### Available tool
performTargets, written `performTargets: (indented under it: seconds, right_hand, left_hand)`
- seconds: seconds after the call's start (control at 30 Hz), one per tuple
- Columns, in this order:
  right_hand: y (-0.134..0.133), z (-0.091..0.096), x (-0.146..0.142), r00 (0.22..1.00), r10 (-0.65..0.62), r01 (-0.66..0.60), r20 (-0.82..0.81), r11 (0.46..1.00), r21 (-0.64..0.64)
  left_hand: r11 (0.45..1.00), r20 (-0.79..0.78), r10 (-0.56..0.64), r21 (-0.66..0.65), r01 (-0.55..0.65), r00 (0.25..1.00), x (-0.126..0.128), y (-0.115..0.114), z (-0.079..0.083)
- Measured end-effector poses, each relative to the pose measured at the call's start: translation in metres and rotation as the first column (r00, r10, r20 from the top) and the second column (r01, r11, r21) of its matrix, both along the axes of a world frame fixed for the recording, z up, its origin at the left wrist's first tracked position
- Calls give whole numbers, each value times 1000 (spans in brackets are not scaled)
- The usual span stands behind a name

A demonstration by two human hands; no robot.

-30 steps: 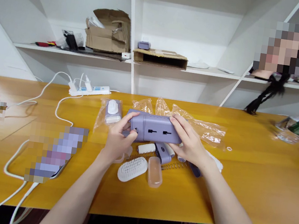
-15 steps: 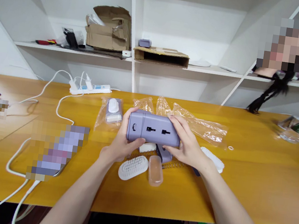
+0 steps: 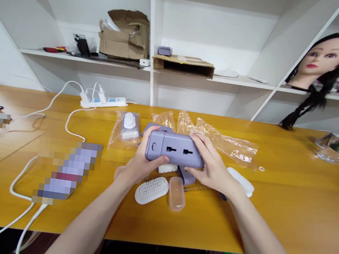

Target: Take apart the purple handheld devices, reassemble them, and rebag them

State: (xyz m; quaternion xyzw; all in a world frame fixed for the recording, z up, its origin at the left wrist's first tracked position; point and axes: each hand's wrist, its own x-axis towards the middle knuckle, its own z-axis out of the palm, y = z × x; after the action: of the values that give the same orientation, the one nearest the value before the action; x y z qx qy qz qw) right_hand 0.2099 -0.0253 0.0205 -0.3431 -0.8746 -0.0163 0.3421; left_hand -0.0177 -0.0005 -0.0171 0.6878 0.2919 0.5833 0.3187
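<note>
Both my hands hold a lilac plastic box [image 3: 175, 149] with two small slots on its side, a little above the yellow table [image 3: 287, 211]. My left hand [image 3: 139, 162] grips its left end, thumb underneath. My right hand [image 3: 212, 164] wraps its right end, fingers over the top. Under the box lie a white oval brush head [image 3: 151, 190], a clear peach cap [image 3: 177, 193], a small white piece [image 3: 167, 168], a lilac part [image 3: 186, 175], a metal spring [image 3: 200, 187] and a white flat brush head [image 3: 240, 181].
Crumpled clear bags [image 3: 227, 143] lie behind the box; one bag holds a white attachment [image 3: 128, 125]. A white power strip [image 3: 103, 101] with cables sits at the back left. Shelves behind carry cardboard boxes [image 3: 183, 65] and a mannequin head [image 3: 324, 60]. A blurred patch [image 3: 65, 169] lies left.
The lilac box has been turned in my hands, so its left end now faces me more. My left thumb has shifted under it. The parts on the table have not moved.
</note>
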Motion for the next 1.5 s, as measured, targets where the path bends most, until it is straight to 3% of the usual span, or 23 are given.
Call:
performTargets:
  seconds: [0.1,0.2,0.37,0.73,0.97,1.2,1.37,1.5]
  right_hand:
    - [1,0,-1,1000,-1,1,-8,1000,-30]
    - [5,-1,1,1000,-3,1,-26,996,-88]
    - [16,-3,8,997,-32,22,-69,990,-138]
    - [15,0,13,998,-64,64,8,998,-30]
    - [9,6,14,995,-74,71,63,996,52]
    - [6,6,10,990,-83,70,110,991,117]
    - [6,5,11,988,-101,76,113,975,207]
    - [4,3,9,989,-100,73,107,971,228]
  left_hand:
    - [999,-33,22,36,-21,999,-2,1,-2]
    - [1000,-34,-29,-7,29,999,-3,0,-3]
    - [981,131,-155,-99,168,979,0,4,-3]
    - [973,77,47,-227,-28,996,-1,8,-2]
    - [967,59,-4,-256,19,998,-4,7,9]
    - [989,-148,60,-125,-79,987,-8,8,6]
    - [997,-149,69,-9,-71,986,-11,10,4]
    - [985,-149,173,46,-168,974,-11,9,3]
